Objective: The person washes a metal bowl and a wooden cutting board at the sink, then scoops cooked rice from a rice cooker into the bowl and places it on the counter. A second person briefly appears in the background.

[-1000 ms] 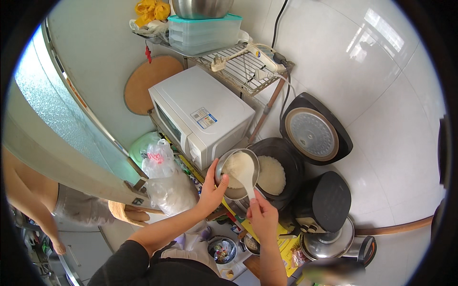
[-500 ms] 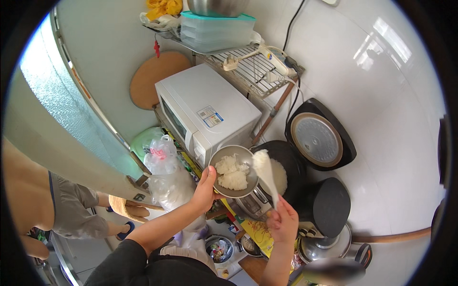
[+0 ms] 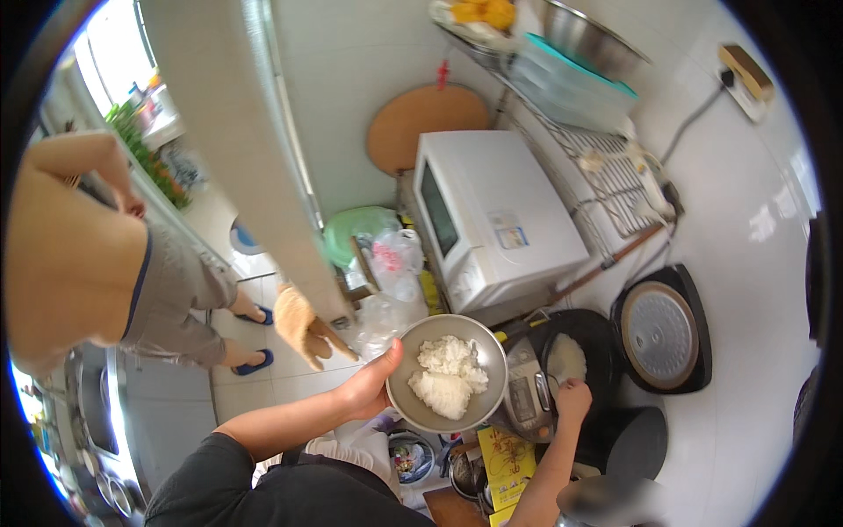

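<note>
My left hand (image 3: 376, 386) grips a metal bowl (image 3: 493, 397) by its left side, thumb over the rim. Lumps of white cooked rice (image 3: 446, 378) lie in the bowl. To its right stands an open rice cooker (image 3: 529, 393) with white rice (image 3: 566, 358) in its dark pot. My right hand (image 3: 574, 400) is closed at the pot's near edge around the rice paddle's handle; the paddle itself is mostly hidden. The cooker's round-plated lid (image 3: 660, 335) stands raised on the far right side.
A white microwave (image 3: 505, 220) sits beyond the bowl, beside a wire rack (image 3: 615, 176) with plastic boxes (image 3: 571, 88). Plastic bags (image 3: 391, 281) lie left of the microwave. Another person (image 3: 176, 281) stands at the left. A bin (image 3: 411, 457) and a yellow box (image 3: 507, 464) are below.
My right hand has moved from beside the bowl down to the cooker pot, taking the paddle with it. My left hand still holds the bowl. The view has swung left, showing more of the other person.
</note>
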`<action>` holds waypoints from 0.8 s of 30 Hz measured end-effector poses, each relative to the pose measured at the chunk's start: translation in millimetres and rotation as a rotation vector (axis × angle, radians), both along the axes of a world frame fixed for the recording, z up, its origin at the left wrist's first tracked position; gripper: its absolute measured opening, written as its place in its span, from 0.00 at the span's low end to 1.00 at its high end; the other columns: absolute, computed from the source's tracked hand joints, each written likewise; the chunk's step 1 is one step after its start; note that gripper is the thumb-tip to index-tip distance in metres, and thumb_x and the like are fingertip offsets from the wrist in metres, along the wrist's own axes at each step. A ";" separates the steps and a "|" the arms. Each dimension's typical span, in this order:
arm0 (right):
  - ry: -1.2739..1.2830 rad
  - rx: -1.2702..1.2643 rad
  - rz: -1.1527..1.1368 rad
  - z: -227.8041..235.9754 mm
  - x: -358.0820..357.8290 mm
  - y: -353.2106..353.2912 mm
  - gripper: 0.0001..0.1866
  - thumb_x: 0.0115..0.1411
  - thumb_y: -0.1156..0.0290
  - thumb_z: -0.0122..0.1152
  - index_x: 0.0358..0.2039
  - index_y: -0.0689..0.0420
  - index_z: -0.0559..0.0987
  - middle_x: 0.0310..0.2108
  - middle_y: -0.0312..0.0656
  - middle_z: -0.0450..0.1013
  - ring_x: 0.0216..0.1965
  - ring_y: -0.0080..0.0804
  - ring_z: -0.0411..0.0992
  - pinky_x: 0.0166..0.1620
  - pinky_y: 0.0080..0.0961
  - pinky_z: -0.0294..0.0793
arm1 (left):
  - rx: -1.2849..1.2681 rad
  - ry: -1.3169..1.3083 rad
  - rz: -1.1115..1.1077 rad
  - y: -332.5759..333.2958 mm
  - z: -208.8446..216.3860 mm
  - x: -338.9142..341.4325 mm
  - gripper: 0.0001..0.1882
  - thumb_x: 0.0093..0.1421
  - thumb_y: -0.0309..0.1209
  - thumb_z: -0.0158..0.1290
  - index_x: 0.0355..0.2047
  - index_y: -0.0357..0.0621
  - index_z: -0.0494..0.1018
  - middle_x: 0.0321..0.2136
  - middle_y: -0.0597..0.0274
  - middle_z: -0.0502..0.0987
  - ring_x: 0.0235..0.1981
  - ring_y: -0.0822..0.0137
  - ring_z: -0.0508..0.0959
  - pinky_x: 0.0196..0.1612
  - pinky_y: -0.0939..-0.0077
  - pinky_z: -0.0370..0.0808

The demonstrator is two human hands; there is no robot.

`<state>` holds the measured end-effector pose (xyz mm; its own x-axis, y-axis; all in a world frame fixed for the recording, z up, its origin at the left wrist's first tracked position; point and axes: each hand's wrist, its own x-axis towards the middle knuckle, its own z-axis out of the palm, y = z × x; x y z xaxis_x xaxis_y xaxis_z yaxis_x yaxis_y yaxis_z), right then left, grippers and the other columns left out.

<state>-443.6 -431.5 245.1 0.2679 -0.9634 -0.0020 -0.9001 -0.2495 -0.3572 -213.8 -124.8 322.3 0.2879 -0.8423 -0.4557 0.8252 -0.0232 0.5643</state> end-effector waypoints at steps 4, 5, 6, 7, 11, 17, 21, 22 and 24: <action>0.130 -0.113 0.063 -1.1 -4.3 0.9 0.11 0.46 0.71 0.60 0.30 0.60 0.80 0.30 0.52 0.74 0.35 0.49 0.73 0.38 0.37 0.72 | -0.171 -0.026 0.119 59.0 12.2 10.8 0.34 0.62 0.53 0.34 0.60 0.43 0.49 0.58 0.58 0.58 0.58 0.63 0.59 0.59 0.65 0.57; 0.114 -0.119 0.044 -3.0 -1.9 3.7 0.11 0.45 0.71 0.60 0.31 0.61 0.80 0.30 0.52 0.74 0.35 0.48 0.73 0.39 0.36 0.72 | -0.192 -0.043 0.150 75.3 15.3 13.6 0.33 0.62 0.53 0.34 0.60 0.43 0.49 0.58 0.58 0.57 0.58 0.63 0.59 0.59 0.65 0.57; 0.093 -0.122 0.056 -1.2 -4.3 5.2 0.11 0.45 0.71 0.60 0.31 0.61 0.79 0.30 0.51 0.75 0.35 0.48 0.73 0.40 0.36 0.71 | -0.215 -0.054 0.174 90.7 19.1 15.6 0.33 0.62 0.53 0.34 0.60 0.43 0.49 0.58 0.58 0.57 0.57 0.64 0.59 0.59 0.66 0.57; 0.100 -0.135 0.056 -1.4 -3.3 7.2 0.11 0.45 0.72 0.60 0.30 0.62 0.79 0.30 0.51 0.75 0.35 0.48 0.73 0.40 0.36 0.71 | -0.244 -0.114 0.178 107.4 27.0 19.4 0.33 0.63 0.52 0.32 0.60 0.42 0.49 0.58 0.58 0.57 0.57 0.64 0.59 0.59 0.66 0.57; -0.003 -0.054 0.056 -26.4 -28.8 -23.4 0.10 0.47 0.73 0.58 0.27 0.67 0.78 0.29 0.56 0.74 0.31 0.45 0.74 0.37 0.35 0.70 | -0.200 -0.086 0.222 173.1 35.8 26.8 0.37 0.61 0.56 0.32 0.61 0.42 0.47 0.58 0.58 0.57 0.58 0.65 0.58 0.59 0.66 0.57; -0.888 0.477 -0.658 -9.3 -38.9 -12.2 0.09 0.58 0.67 0.54 0.33 0.61 0.75 0.13 0.36 0.57 0.13 0.22 0.54 0.15 0.16 0.54 | -0.113 -0.079 0.304 263.3 28.2 37.4 0.41 0.58 0.61 0.33 0.61 0.42 0.47 0.58 0.58 0.55 0.59 0.65 0.56 0.59 0.65 0.57; -0.992 0.391 -0.687 13.3 -32.4 11.8 0.10 0.59 0.67 0.54 0.30 0.62 0.72 0.14 0.36 0.57 0.11 0.23 0.53 0.14 0.17 0.53 | -0.078 -0.116 0.374 288.4 30.1 39.5 0.40 0.58 0.61 0.31 0.60 0.42 0.48 0.58 0.57 0.56 0.59 0.62 0.57 0.59 0.63 0.56; -0.948 0.369 -0.697 18.9 -31.0 15.1 0.10 0.59 0.67 0.54 0.30 0.63 0.72 0.14 0.36 0.57 0.11 0.23 0.52 0.13 0.18 0.53 | -0.067 -0.131 0.395 292.5 30.8 38.7 0.40 0.58 0.61 0.30 0.60 0.42 0.49 0.59 0.56 0.56 0.59 0.61 0.58 0.60 0.62 0.55; -0.854 0.333 -0.653 27.3 -25.7 13.0 0.10 0.59 0.68 0.54 0.29 0.64 0.72 0.14 0.36 0.57 0.10 0.23 0.52 0.13 0.19 0.52 | -0.105 -0.126 0.420 299.2 34.0 38.6 0.41 0.58 0.61 0.31 0.60 0.42 0.47 0.58 0.57 0.56 0.59 0.63 0.57 0.59 0.64 0.56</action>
<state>-469.3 -418.5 272.5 -0.2505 -0.9054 -0.3429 -0.2517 0.4029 -0.8799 -175.2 174.4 356.3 0.6625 -0.6802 -0.3138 0.6757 0.3617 0.6423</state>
